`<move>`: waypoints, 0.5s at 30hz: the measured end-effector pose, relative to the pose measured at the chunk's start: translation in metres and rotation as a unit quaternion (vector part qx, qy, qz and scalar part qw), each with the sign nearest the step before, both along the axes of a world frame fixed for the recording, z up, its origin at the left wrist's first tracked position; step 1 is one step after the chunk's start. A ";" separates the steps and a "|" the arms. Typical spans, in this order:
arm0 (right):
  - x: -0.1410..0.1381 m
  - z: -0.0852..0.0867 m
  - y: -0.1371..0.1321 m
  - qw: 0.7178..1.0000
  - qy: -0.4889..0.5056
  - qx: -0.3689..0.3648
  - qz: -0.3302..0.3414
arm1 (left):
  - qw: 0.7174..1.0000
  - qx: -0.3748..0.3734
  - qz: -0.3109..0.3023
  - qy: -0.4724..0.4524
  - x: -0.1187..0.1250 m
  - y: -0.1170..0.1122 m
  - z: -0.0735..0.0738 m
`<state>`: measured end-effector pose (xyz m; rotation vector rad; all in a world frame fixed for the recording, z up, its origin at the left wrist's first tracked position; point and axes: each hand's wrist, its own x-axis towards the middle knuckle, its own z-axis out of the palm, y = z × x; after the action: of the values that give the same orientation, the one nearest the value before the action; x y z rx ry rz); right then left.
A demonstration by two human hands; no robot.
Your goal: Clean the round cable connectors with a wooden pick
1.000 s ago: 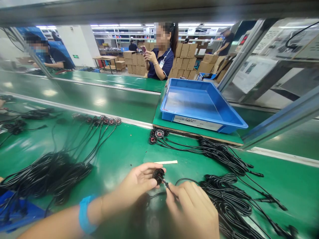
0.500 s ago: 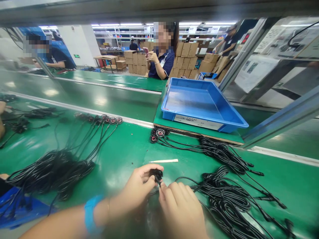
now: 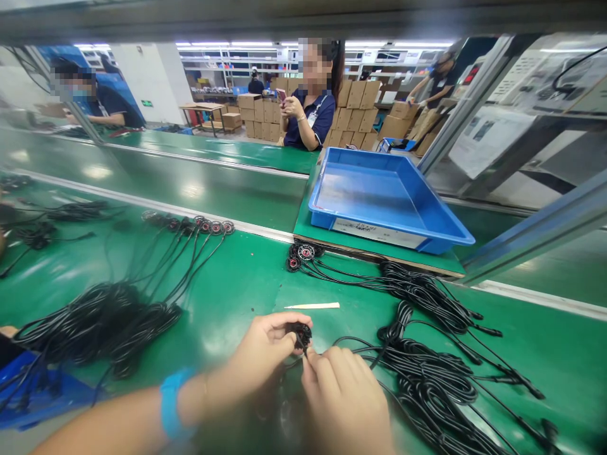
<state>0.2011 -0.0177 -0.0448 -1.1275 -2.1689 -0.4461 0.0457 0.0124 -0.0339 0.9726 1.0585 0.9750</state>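
Observation:
My left hand is closed around a small round black part, its thumb and fingers on the rim. From this part runs a black cable, pinched by the thumb and forefinger of my right hand. Both hands are close together above the green work surface, and the underside of the part is hidden. To the right of my right hand, coiled black cables lie in a loose pile. Just beyond my left hand rests a thin pale stick.
A blue tray stands on a raised board ahead right. Another cable bundle and round ends lie before it. At left are a large cable heap and a blue bin. Across the line, a person holds a phone.
At the right, a cable loop on top of the pile has shifted left and now sticks up more. My hands keep almost the same hold, with the round part turned slightly.

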 end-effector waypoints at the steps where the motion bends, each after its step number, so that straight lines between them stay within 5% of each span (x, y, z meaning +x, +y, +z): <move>1: 0.000 0.000 0.000 1.000 0.003 -0.001 -0.002 | 1.000 -0.003 0.000 -0.005 0.000 0.000 0.000; 15: 0.004 -0.006 -0.006 0.999 -0.005 -0.045 0.007 | 0.999 -0.016 -0.028 -0.016 -0.003 -0.001 -0.001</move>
<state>0.2052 -0.0237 -0.0504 -1.1588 -2.2237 -0.3510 0.0427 0.0111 -0.0351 0.9536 1.0127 0.9221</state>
